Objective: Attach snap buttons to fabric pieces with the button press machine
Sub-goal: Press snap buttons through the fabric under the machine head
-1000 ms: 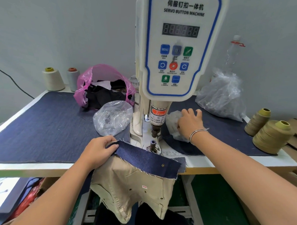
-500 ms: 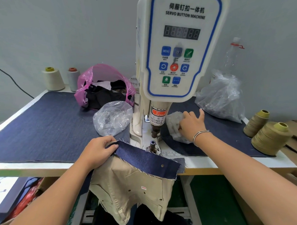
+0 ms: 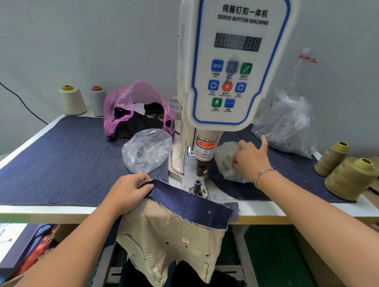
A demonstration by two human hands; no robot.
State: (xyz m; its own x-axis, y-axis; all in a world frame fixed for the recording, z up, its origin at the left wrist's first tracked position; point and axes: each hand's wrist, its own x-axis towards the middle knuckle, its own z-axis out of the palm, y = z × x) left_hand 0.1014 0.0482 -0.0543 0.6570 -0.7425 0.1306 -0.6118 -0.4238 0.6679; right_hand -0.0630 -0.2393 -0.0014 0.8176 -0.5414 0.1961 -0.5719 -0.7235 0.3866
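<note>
A plain grey wall [image 3: 80, 43] rises behind a white table [image 3: 289, 211] (its top draped in dark blue cloth [image 3: 65, 160]); green floor [image 3: 272, 264] shows beneath.

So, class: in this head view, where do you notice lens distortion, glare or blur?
Head view: wide-angle lens bows the table edge and swells the button press machine; light is soft and even; the clear plastic bag glints; the display digits look smeared.

Machine head [image 3: 236, 59]: "SERVO BUTTON MACHINE", "MENU"; warning sticker [image 3: 203, 151]: "CARE OF FINGER".
</note>
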